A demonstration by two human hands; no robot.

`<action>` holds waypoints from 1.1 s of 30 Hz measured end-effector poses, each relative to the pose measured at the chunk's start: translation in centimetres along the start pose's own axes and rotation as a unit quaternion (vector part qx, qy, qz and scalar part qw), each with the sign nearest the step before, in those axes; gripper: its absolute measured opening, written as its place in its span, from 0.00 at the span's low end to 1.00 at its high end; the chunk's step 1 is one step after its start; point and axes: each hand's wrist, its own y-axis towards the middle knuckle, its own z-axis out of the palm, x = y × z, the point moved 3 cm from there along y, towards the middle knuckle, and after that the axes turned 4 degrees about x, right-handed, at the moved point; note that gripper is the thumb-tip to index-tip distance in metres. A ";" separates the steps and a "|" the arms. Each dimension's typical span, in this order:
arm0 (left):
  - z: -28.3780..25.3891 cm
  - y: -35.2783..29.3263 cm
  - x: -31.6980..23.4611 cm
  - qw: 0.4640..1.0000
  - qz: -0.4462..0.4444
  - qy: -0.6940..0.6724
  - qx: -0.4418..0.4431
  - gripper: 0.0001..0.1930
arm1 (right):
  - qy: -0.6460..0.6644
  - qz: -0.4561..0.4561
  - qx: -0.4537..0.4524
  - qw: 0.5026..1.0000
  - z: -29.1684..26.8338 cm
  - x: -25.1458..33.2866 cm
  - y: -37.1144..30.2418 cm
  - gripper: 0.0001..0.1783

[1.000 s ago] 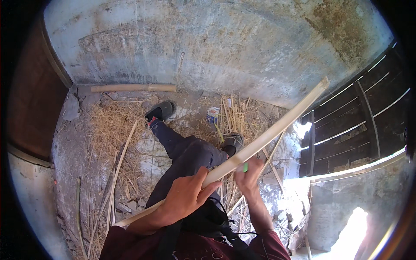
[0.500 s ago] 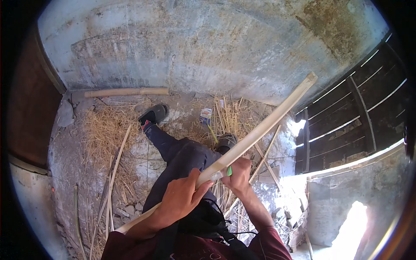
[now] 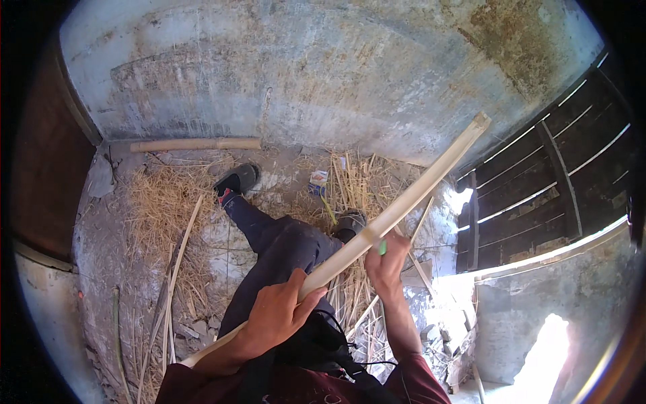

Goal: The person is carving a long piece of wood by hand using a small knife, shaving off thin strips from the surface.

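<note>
A long pale split bamboo strip (image 3: 424,187) slants from under my left forearm up to the far right, crossing over my raised leg. My left hand (image 3: 276,308) is closed round its lower part, the thumb lying along the near edge. Beside the middle of the strip, my right hand (image 3: 389,269) is a fist round a small tool with a green handle (image 3: 383,247), which looks like a knife. Its blade is smeared or hidden now. Whether the blade touches the bamboo I cannot tell.
Shavings (image 3: 168,212) and thin bamboo strips (image 3: 180,269) litter the floor on both sides. A bamboo pole (image 3: 195,144) lies along the stained wall (image 3: 289,74). A small box (image 3: 317,182) sits near my feet. A dark slatted panel (image 3: 531,182) stands at right.
My right hand with the green-handled knife has moved up and right along the strip, away from my left hand. My left hand and the bamboo have barely moved.
</note>
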 end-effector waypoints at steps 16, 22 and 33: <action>-0.4 -0.1 0.0 1.000 0.002 0.014 -0.002 0.19 | -0.043 -0.007 0.088 0.995 0.1 1.3 -0.8 0.11; -0.5 -0.3 0.0 0.999 0.000 -0.033 0.009 0.18 | -0.056 -0.027 0.091 0.994 0.4 2.5 -1.5 0.13; -0.1 -1.0 0.1 1.000 0.014 -0.005 0.019 0.19 | -0.130 -0.065 -0.121 0.982 -1.4 0.4 0.9 0.05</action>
